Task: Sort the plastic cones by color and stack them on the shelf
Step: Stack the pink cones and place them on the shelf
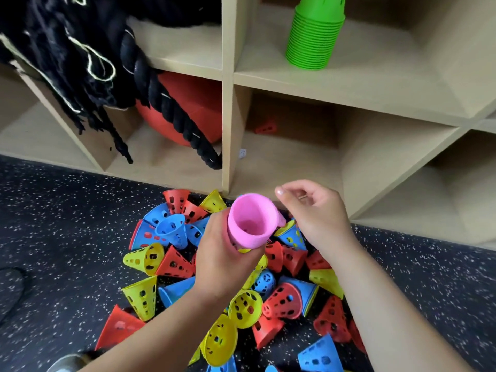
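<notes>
My left hand [222, 253] grips a stack of pink cones [251, 221] from below, its wide mouth turned up toward me, above the pile. My right hand [314, 213] hovers just right of the pink stack with fingers loosely curled and nothing in them. Under both hands a pile of red, blue and yellow perforated cones [241, 285] lies scattered on the floor. A tall stack of green cones [314, 36] stands in the upper shelf compartment. One red cone [267, 128] lies at the back of the lower compartment.
The wooden cubby shelf [228, 108] stands right behind the pile. A red ball [193, 108] and black ropes [166, 103] fill the compartments at left. Dark speckled floor [67, 224] surrounds the pile. A shoe tip [67, 363] shows at bottom left.
</notes>
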